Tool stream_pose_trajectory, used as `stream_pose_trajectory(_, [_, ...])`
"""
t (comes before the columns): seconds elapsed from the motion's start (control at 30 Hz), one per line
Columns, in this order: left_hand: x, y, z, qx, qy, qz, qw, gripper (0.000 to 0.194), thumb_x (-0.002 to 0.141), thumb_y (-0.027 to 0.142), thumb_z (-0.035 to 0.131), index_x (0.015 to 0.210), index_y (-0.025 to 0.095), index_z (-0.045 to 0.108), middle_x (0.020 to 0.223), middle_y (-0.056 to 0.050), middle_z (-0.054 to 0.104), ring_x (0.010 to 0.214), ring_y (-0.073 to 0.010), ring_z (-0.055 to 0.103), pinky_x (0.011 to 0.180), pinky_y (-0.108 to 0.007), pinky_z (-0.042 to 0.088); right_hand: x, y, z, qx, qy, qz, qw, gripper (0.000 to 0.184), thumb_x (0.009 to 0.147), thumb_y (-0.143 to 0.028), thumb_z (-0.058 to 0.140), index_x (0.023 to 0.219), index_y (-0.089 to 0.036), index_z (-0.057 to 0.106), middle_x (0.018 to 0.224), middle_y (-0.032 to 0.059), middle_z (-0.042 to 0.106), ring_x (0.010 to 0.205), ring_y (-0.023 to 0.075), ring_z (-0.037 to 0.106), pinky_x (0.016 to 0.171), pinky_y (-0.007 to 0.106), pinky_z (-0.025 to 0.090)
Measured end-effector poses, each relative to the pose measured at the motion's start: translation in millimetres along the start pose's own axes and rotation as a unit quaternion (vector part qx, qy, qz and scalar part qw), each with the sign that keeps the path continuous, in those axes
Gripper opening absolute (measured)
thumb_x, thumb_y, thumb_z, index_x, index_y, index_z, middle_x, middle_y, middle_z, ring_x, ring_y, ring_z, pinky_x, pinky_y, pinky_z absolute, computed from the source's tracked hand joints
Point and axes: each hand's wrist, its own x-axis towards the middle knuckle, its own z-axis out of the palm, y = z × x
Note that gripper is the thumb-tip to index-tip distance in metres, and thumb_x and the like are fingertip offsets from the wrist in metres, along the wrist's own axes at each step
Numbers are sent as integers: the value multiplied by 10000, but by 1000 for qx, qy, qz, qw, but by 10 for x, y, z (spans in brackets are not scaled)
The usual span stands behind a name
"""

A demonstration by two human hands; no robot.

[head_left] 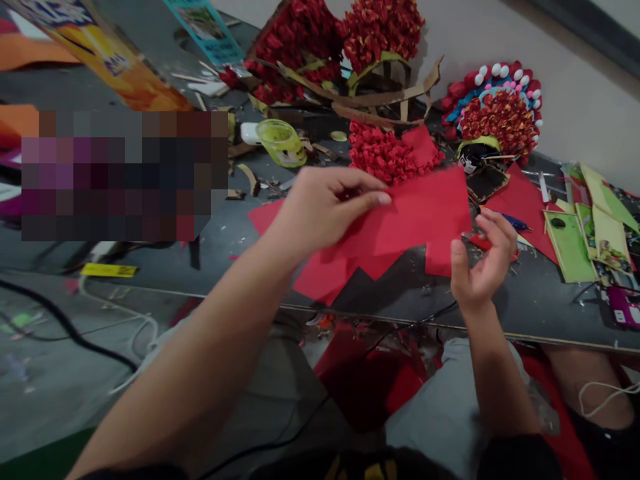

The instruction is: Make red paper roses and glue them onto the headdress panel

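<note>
Tub point(286, 148) of yellow-green stuff, red sheet point(425, 207) pinched in left hand point(327, 203), right hand point(483, 263) open beside it

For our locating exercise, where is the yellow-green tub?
The tub is left of centre in the head view, just beyond the left hand.

so there's an orange and yellow packet point(125, 63) up top left, a blue packet point(207, 30) near it, a yellow strip point(109, 270) by the table's point(530, 307) near edge, a black cable point(65, 321) below, plus some purple thing point(624, 307) far right, can't tell what.
</note>
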Motion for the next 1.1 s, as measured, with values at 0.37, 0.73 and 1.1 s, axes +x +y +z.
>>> stream_pose_trajectory(0.37, [-33,17,200,51,-264,35,963,228,824,289,522,919,188,702,884,-23,718,778,-162,635,725,-249,460,62,72,-8,34,-335,77,938,180,919,-268,465,914,-206,633,892,35,711,821,168,629,785,300,412])
stream_pose_trajectory(0.73, [-98,-19,282,39,-352,68,933,275,854,257,424,803,160,676,741,-20,690,632,-116,588,588,-207,398,65,-43,-22,67,-518,99,847,201,920,-263,423,849,-176,590,730,25,624,664,135,544,615,239,333])
stream_pose_trajectory(1.1, [-106,-53,342,43,-340,99,934,223,843,224,429,778,160,632,730,-28,670,628,-121,572,585,-217,397,81,-37,-71,95,-527,157,830,270,931,-355,410,804,-190,583,580,-36,466,539,93,418,552,229,253])
